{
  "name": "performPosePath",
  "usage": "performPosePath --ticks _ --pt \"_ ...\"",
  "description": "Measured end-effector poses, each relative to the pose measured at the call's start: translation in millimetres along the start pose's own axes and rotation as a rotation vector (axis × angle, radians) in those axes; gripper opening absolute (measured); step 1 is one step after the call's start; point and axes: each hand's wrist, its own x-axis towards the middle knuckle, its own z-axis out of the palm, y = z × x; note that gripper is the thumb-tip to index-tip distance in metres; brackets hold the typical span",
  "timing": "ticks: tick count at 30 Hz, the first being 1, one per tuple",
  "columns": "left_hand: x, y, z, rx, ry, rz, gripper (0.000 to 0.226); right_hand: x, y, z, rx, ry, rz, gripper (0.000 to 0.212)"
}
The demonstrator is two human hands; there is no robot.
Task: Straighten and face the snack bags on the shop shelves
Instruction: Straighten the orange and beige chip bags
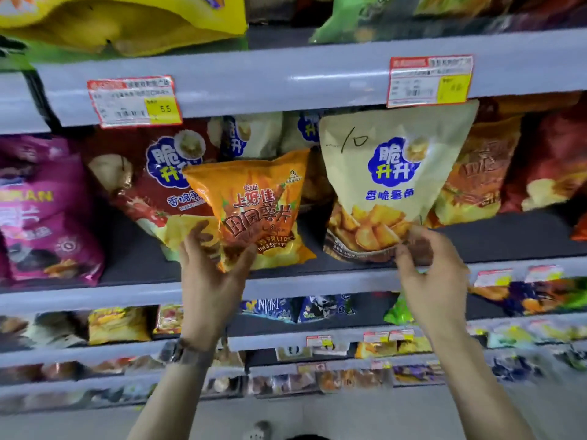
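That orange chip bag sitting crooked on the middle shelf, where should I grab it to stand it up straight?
Probably by its flat bottom seam, coming from the front and below. The orange chip bag is puffed in the middle and leans left, and your left hand pinches its lower left corner, a good spot to swing it from.

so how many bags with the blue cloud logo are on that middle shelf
4: a red bag at left, two pale bags at the back above the orange bag, and the beige bag held by the right hand. More may hide behind.
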Motion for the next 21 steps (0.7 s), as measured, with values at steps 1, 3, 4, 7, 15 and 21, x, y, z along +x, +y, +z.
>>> performPosePath --ticks 1,3,4,7,15,21 --pt "2.8 3.1 2.3 0.001 -0.011 -0.025 0.096 11.3 1.8 -4.3 0.04 -0.029 0.019 0.044" --pt "9.0 7.7 6.0 -0.044 -0.022 -0.05 0.108 32.2 3.2 -12.2 0.133 -0.097 0.08 0.061" --pt "10.1 10.7 7.2 -0.086 -0.032 -0.06 0.111 41.2 7.2 -14.7 0.187 -0.128 0.114 0.067" --pt "12.0 14.8 10.7 -0.216 -0.084 -0.096 0.108 62.1 23.5 -15.7 0.251 -0.144 0.135 0.079" --pt "8.9 33.2 13.9 -0.31 -0.148 -0.113 0.058 93.1 44.3 -13.4 0.423 -0.405 0.137 0.071" --pt "2.2 44.8 14.7 -0.267 -0.085 -0.078 0.052 97.8 46.9 -10.3 0.492 -0.492 0.155 0.039"
